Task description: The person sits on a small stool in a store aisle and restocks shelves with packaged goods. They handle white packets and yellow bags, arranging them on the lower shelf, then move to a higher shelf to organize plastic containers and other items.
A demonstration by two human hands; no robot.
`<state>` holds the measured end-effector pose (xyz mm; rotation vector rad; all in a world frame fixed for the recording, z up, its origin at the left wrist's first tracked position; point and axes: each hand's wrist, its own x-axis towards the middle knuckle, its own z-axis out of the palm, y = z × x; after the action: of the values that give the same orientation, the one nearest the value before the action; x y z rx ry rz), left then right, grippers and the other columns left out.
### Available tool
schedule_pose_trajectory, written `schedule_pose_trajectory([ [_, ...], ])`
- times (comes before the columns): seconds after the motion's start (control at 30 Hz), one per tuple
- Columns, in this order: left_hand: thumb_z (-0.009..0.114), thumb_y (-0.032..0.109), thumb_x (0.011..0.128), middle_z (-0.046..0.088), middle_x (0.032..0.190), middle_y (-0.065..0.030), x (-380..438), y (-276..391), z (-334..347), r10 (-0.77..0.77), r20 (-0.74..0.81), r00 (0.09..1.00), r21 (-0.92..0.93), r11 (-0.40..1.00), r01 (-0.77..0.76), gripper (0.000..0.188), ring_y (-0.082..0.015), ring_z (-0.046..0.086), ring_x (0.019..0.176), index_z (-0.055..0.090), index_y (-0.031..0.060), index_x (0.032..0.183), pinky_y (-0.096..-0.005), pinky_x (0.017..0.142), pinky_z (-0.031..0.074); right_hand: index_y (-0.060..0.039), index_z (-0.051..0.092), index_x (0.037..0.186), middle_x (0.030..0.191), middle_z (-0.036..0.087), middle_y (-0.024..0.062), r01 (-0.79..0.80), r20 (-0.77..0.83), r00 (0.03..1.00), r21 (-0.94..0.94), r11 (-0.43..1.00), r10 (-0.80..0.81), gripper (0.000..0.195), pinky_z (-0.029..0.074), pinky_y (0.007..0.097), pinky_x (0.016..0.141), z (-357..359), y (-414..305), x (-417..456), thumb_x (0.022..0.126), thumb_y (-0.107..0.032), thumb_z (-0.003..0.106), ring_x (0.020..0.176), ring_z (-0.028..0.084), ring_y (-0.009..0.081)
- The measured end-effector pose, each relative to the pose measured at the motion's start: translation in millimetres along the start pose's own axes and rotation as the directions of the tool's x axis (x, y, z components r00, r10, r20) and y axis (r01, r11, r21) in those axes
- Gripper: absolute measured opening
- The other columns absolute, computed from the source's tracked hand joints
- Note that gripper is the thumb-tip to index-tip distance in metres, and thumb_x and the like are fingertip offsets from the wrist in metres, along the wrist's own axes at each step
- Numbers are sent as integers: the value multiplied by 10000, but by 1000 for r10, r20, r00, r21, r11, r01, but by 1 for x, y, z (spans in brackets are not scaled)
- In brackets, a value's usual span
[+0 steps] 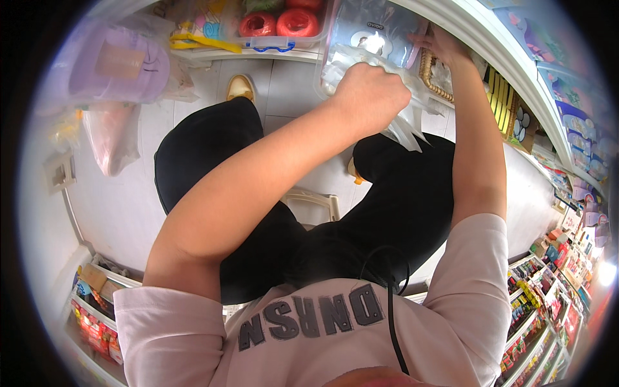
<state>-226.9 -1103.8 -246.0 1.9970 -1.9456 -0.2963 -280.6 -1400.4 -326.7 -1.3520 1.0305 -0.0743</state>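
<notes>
My left hand (375, 99) is closed in a fist around a bunch of clear plastic bags (406, 128). Their loose ends stick out below the fist, and more crumpled plastic shows above it. Just beyond lies a blue-grey printed package (355, 24) in a clear plastic bin (319, 80). My right hand (442, 46) reaches under the white shelf edge (488, 34), its fingers pointing towards the package's right side. Whether those fingers grip anything is unclear. A wicker basket (428, 72) with clear-wrapped contents sits just below that hand.
A clear bin with a blue latch (271, 47) holds red twine rolls (297, 22). Yellow-striped items (498, 96) stand at the right. Bagged lilac goods (118, 63) hang at the left. A small plastic stool (314, 200) is beneath me. Stocked shelves (541, 300) line the lower right.
</notes>
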Motion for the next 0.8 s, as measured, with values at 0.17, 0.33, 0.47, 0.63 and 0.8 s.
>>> schedule_pose_trajectory([
  [0.17, 670, -18, 654, 691, 815, -127, -1, 0, 3, 10, -20, 1000, 6, 1000, -10, 78, -304, 710, 823, 705, 32, 703, -418, 665, 578, -100, 414, 1424, 1366, 506, 158, 121, 0, 993, 88, 989, -121, 523, 552, 452, 903, -3, 6, 20, 1041, -451, 470, 1085, 664, 357],
  [0.33, 678, -15, 667, 692, 836, -126, 0, -2, 5, 13, -48, 999, 25, 1000, -12, 71, -299, 706, 840, 706, 32, 713, -416, 686, 585, -133, 402, 1425, 1371, 496, 147, 230, -1, 973, 139, 963, -232, 500, 551, 477, 898, -4, 12, 32, 1035, -433, 491, 1055, 667, 373],
  [0.47, 680, -14, 669, 695, 840, -124, -2, -4, 4, 16, -42, 999, 22, 1000, -16, 78, -297, 708, 852, 709, 34, 723, -413, 693, 588, -159, 393, 1426, 1375, 487, 139, 314, -5, 949, 135, 940, -317, 487, 549, 498, 895, 3, 12, 33, 1030, -418, 507, 1032, 670, 386],
  [0.63, 686, -6, 661, 699, 845, -126, -2, -5, 7, 19, -55, 998, 11, 1000, -18, 75, -294, 712, 847, 711, 40, 716, -413, 677, 587, -150, 334, 1502, 1494, 406, 167, 320, -27, 947, 160, 934, -320, 566, 518, 519, 993, -1, 5, 32, 1033, -394, 534, 1120, 647, 431],
  [0.8, 691, 10, 655, 699, 831, -124, -5, -4, 9, 23, -91, 996, 0, 1000, -23, 61, -292, 718, 821, 710, 50, 698, -401, 651, 582, -128, 395, 1454, 1408, 483, 159, 225, -48, 974, 292, 929, -221, 534, 485, 535, 1022, -9, 11, 51, 1007, -341, 595, 1214, 576, 405],
])
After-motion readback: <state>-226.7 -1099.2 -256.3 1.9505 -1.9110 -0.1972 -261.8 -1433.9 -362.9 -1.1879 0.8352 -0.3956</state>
